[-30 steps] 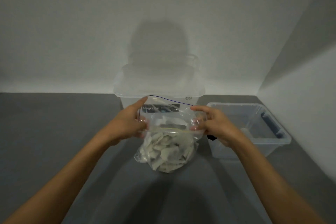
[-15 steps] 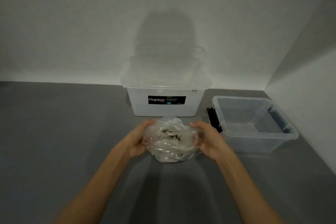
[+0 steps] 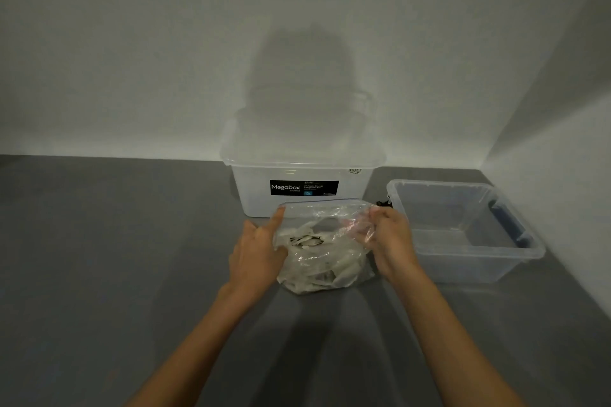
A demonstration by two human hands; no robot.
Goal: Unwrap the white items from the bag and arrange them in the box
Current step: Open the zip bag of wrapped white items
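A clear zip bag (image 3: 325, 261) full of several white wrapped items (image 3: 340, 269) sits on the grey surface in front of me. My left hand (image 3: 256, 249) holds the bag's left side, its forefinger pointing up along the bag's top edge. My right hand (image 3: 385, 239) pinches the bag's right top corner, the plastic bunched in its fingers. The bag's mouth faces up and is spread between both hands. A tall clear "Megabox" box (image 3: 302, 182) stands right behind the bag. A lower clear box (image 3: 463, 231), open on top, stands to the right.
A white wall runs behind the boxes and a second wall closes the right side. A small black thing (image 3: 383, 203) lies between the two boxes. Bare grey surface (image 3: 115, 241) stretches to the left and toward me.
The bag has come down from the air onto the surface. Both hands have shifted from cupping its sides to its top edge, and the mouth has been pulled wider.
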